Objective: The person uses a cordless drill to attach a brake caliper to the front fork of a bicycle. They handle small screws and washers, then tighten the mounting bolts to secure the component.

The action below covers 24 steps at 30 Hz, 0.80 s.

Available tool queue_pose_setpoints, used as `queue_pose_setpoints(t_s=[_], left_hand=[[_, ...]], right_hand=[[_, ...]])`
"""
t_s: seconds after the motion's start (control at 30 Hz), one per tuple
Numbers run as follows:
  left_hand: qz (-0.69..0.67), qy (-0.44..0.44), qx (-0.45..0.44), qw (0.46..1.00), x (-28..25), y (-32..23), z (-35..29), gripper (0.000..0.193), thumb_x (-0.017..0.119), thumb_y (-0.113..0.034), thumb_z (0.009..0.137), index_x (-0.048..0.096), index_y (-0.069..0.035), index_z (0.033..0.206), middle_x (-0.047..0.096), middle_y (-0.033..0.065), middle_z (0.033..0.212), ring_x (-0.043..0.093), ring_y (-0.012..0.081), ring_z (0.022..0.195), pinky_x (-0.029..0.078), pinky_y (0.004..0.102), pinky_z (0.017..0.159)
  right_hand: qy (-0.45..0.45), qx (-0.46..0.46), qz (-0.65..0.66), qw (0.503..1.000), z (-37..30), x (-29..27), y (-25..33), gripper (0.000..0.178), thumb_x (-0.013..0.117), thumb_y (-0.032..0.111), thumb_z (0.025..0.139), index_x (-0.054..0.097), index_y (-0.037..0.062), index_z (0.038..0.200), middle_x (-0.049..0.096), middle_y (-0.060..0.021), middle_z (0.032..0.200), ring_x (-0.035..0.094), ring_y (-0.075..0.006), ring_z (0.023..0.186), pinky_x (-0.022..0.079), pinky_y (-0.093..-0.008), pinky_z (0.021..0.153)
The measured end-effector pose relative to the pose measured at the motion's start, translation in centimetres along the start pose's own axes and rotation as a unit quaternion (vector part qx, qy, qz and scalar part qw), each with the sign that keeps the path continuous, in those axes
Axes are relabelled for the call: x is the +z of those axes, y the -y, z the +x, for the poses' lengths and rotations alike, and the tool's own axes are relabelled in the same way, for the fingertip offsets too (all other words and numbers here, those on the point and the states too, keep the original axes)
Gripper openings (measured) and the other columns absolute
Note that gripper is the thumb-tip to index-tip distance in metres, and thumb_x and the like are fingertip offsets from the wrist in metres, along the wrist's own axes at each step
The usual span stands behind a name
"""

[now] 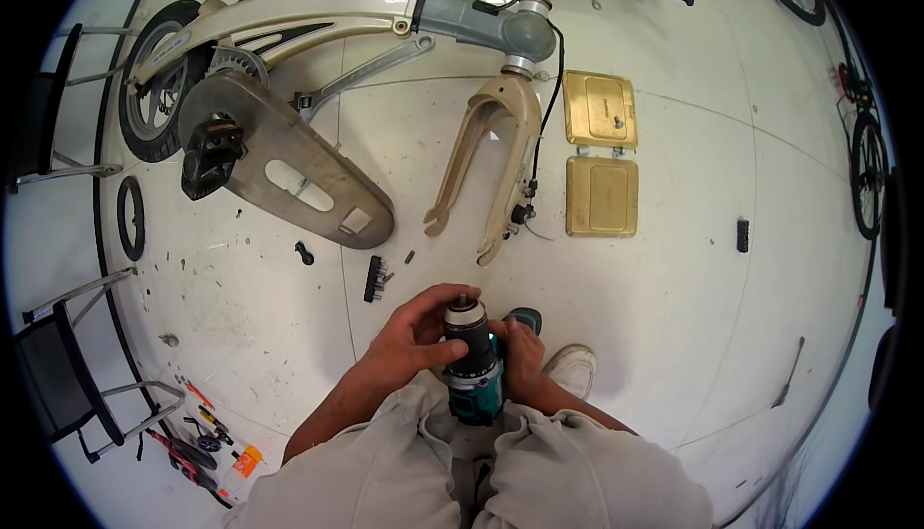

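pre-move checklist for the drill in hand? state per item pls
1. Left hand grips chuck: ok.
2. Right hand holds drill body: ok.
3. Bit seated in chuck: cannot tell, only a short stub shows.
4. Bit holder on floor, near the left hand: ok.
5. Fork has no wheel, frame lies flat on floor: ok.
6. Loose small parts on floor near fork tips: not ok.
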<state>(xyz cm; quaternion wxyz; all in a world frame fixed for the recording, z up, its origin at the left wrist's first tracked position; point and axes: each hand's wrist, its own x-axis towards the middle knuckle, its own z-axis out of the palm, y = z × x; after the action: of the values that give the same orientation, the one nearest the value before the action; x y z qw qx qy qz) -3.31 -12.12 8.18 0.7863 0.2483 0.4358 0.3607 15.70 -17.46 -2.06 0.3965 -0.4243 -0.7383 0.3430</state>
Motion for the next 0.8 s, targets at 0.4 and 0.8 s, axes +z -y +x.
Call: queue_pose_setpoints(t_s=[0.4,0.8], left_hand=[[-0.068,-0.055,0.003,0.996,0.0,-0.4,1.2,0.028,0.049,-0.029,0.097,0.053,-0.002,0.103,0.060,0.0127,0.105,0.059,0.0273,0.101,0.047,0.0399,0.089],[-0.198,-0.070,0.059,0.976,1.6,0.6,1.9,0.028,0.042,-0.039,0.099,0.049,-0.013,0.105,0.057,0.0104,0.111,0.055,0.0275,0.108,0.044,0.0449,0.091]], right_hand=[[-0.014,-0.057,-0.032,0.998,0.8,-0.2,0.7,0.049,0.058,0.002,0.080,0.038,-0.0112,0.123,0.066,-0.0199,0.100,0.065,-0.0316,0.081,0.052,-0.0394,0.072],[-0.028,-0.053,-0.033,0.998,0.2,-0.5,0.3,0.047,0.057,0.000,0.078,0.043,-0.0150,0.120,0.064,-0.0226,0.101,0.065,-0.0328,0.083,0.053,-0.0407,0.075]])
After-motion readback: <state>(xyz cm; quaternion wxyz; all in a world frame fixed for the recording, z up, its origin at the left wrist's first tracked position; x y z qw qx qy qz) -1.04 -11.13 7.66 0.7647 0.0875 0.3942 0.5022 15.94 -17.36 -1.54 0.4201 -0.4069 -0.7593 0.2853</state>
